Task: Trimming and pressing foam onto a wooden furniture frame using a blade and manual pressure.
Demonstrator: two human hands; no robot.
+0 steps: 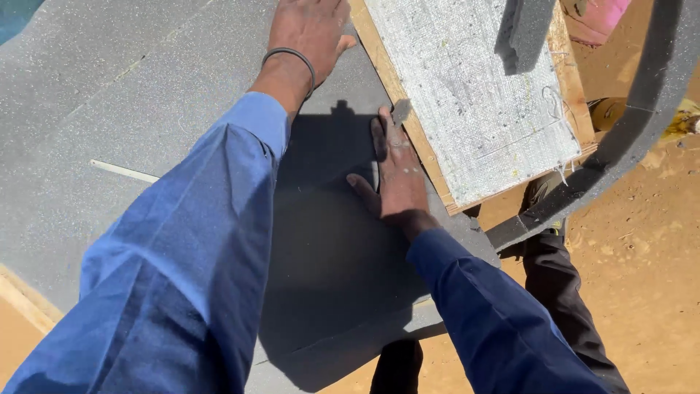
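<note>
A large grey foam sheet (146,109) lies flat under both arms. On it rests a wooden-framed board (408,124) covered in white woven fabric (474,95). My left hand (310,29), with a black band on the wrist, presses flat on the foam beside the board's upper left edge. My right hand (397,171) lies along the board's wooden edge, forefinger stretched forward, gripping what looks like a thin blade (400,111) whose tip shows at the fingertip; most of it is hidden. Both sleeves are blue.
A long cut strip of grey foam (649,102) curls off the sheet at the right, over sandy orange ground (642,277). A dark foam piece (529,29) stands on the board. My dark trousers (561,292) and a shoe (539,193) show below. A pink object (598,18) lies top right.
</note>
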